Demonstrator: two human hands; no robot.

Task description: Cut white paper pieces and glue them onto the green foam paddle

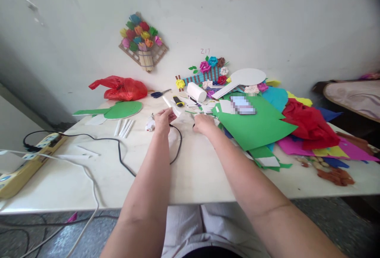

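Observation:
My left hand (164, 121) pinches a white paper strip (175, 110) that slants up and away over the table. Beside its fingers lies a white glue gun (150, 124), partly hidden, with a black cord running behind the wrist. My right hand (204, 123) is closed a short way to the right, near white paper scraps; a small dark piece shows at its fingers, but what it grips is hidden. Just beyond the hands are a yellow-and-black utility knife (178, 101) and a white paper tube (196, 92). White glue sticks (127, 128) lie left of the glue gun.
Dark-handled scissors (160, 93), a red plastic bag (121, 88) and a green paddle-shaped cutout (123, 110) lie back left. Green sheets (252, 125), a phone (243, 104) and red crepe paper (308, 125) crowd the right. A power strip (29, 163) trails cords at left.

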